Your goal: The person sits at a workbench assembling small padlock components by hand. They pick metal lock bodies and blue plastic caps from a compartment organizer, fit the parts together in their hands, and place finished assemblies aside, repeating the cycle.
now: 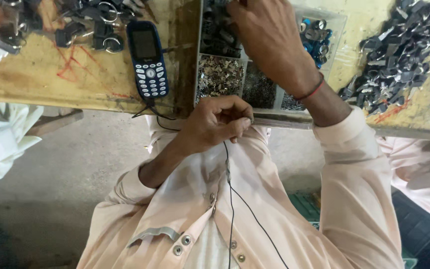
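Both hands work at the near edge of a worn yellow tabletop (36, 74). At about six o'clock from the clear compartment tray (337, 22), the left hand (215, 124) is curled into a loose fist, fingertips pinched narrow on something small; it may be a tiny metal part, but it is too small and too hidden to name. A thin black wire (231, 199) hangs down from just under that hand across the pale pink shirt (274, 214). The right hand (269, 40), a red thread band on its wrist, reaches toward twelve o'clock into the tray, fingers bent down over the far compartments; its fingertips run out of the top of the frame, so I cannot tell whether they grip anything. Within the tray, a compartment of small silvery bits (220, 77) lies at seven o'clock from the right hand, a compartment of dark metal pieces (217, 35) at nine o'clock, and blue and silver round parts (317, 37) at three o'clock. A blue keypad phone (148, 57) lies flat on the tabletop at nine o'clock from the tray, just beside it. Keys with rings (95, 25) sit at ten o'clock of the phone, and a heap of grey metal parts (399, 55) is spread at three o'clock of the tray.
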`<state>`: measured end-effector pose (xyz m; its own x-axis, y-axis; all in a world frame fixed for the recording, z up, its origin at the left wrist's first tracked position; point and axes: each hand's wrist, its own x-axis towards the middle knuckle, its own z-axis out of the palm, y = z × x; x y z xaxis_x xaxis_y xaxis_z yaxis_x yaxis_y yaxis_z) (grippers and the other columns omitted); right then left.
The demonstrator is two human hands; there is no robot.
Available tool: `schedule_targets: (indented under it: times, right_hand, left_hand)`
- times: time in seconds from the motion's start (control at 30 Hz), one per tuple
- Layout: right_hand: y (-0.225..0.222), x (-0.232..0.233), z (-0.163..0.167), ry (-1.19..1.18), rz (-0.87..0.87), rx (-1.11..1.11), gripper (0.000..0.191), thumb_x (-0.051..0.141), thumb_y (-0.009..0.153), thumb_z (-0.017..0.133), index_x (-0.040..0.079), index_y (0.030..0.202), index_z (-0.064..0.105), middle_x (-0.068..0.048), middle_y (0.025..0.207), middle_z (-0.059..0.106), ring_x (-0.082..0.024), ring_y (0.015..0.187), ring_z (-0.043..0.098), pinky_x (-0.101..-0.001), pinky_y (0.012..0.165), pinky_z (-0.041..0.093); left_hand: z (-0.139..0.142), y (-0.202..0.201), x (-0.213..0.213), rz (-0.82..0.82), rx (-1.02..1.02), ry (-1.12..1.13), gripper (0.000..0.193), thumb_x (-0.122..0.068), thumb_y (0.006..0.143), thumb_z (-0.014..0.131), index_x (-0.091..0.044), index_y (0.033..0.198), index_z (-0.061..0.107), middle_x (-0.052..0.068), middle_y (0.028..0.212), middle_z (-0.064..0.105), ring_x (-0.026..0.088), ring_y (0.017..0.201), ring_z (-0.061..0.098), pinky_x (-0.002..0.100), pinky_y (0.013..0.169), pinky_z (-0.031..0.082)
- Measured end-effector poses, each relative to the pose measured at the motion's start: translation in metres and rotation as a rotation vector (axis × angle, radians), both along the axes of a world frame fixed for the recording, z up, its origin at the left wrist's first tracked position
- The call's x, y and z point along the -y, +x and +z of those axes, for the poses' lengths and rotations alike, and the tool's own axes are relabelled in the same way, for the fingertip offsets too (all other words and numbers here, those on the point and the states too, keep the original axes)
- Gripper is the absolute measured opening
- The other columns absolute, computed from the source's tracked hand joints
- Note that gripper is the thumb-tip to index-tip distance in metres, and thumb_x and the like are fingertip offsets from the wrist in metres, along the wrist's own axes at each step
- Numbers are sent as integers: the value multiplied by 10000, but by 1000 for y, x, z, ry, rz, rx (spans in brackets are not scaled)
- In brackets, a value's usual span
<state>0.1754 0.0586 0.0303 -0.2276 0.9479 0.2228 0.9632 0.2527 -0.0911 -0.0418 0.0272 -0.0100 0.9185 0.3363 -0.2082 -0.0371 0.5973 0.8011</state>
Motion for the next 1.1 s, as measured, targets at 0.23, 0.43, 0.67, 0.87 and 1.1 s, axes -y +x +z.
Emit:
schedule_targets:
  times: [0.23, 0.43, 0.67, 0.87, 1.1]
  right_hand:
    - [-1, 15, -7, -27, 15, -11, 175, 100, 894, 757, 33, 1021, 657, -150, 1003, 596, -341, 985, 591, -473, 801, 444]
    - [-1, 24, 24, -187, -256, -550, 185, 59, 942, 746, 2, 1077, 633, -90, 928, 680, -231, 794, 691, -366, 629, 528]
    - [-31, 132, 45, -198, -178, -628, 301, -108, 927, 740, 14, 1194, 675, -135, 1190, 654, -196, 1072, 665, -313, 869, 569]
    - [-31, 173, -3, -113, -344, -1574, 210, -86, 1019, 677, -31, 1221, 656, -105, 1249, 644, -131, 1119, 636, -246, 1002, 516]
    - [-37, 170, 8, -90, -423, -1316, 250, -106, 996, 684, -6, 1225, 675, -113, 1268, 654, -153, 1098, 671, -254, 948, 548]
  left_hand:
    - [5, -1, -4, -35, -14, 14, 181, -148, 968, 702, 10, 1057, 686, 6, 861, 678, 37, 698, 601, 212, 643, 539]
    - [9, -5, -5, 30, 37, 99, 170, -136, 1000, 691, 14, 1080, 685, 20, 912, 678, 46, 778, 624, 212, 717, 555]
    - [9, 0, -15, 68, 107, -27, 137, -101, 1018, 650, 8, 1100, 654, 45, 972, 708, 66, 856, 660, 232, 783, 576]
    - [14, 16, -7, -4, 281, -176, 114, -87, 999, 669, 19, 1040, 661, 70, 1067, 664, 118, 875, 660, 273, 803, 583]
    - [17, 18, 1, 96, 38, -65, 129, -89, 942, 730, 25, 995, 699, 54, 916, 694, 92, 748, 674, 239, 677, 576]
